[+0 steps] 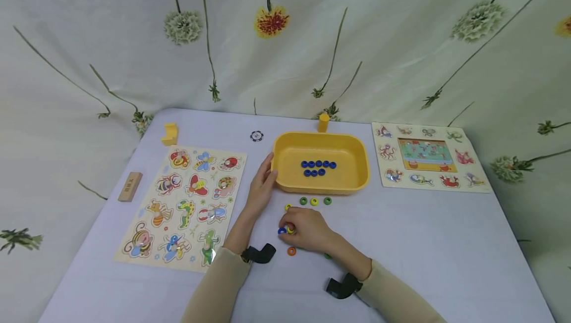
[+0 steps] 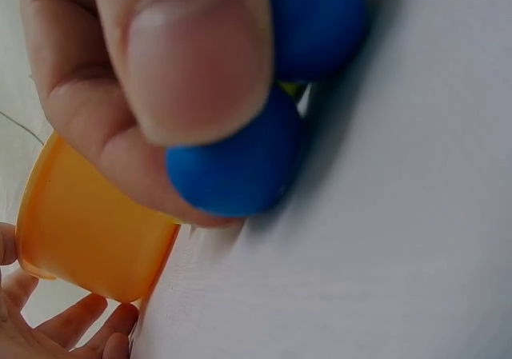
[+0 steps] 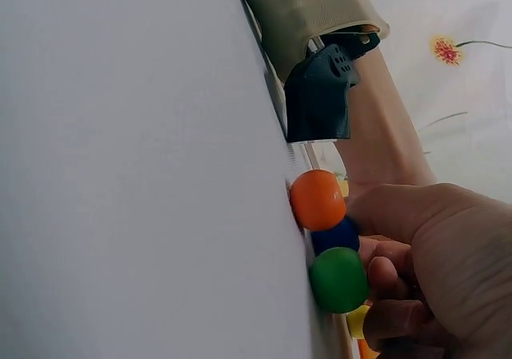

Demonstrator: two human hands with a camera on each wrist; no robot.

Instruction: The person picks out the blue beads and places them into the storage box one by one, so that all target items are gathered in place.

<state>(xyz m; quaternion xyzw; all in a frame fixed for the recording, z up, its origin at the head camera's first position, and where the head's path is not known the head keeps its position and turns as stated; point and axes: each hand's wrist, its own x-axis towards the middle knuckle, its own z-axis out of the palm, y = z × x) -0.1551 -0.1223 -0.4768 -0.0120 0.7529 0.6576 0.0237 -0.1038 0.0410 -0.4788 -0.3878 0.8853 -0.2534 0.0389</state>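
My left hand point(image 1: 258, 189) rests against the left wall of a yellow tray point(image 1: 321, 189), its fingers fairly straight. Several blue beads point(image 1: 314, 164) lie in two rows inside that tray. In front of it my right hand point(image 1: 309, 229) is low over the table and pinches a blue bead point(image 2: 240, 163) between thumb and finger. Another blue bead point(image 2: 316, 27) shows close by in the left wrist view. Near the right fingers lie a yellow bead point(image 1: 291, 231), an orange bead point(image 1: 291, 251) and a green bead point(image 3: 339, 280). The right hand partly hides the beads beneath it.
An insect puzzle board point(image 1: 187, 204) lies on the left, a sea-animal board point(image 1: 430, 157) at the back right. Around them are a wooden block point(image 1: 130, 187), a yellow step-shaped block point(image 1: 170, 134), a yellow cylinder point(image 1: 323, 123) and a chip point(image 1: 256, 136). A yellow bead point(image 1: 314, 201) sits before the tray.
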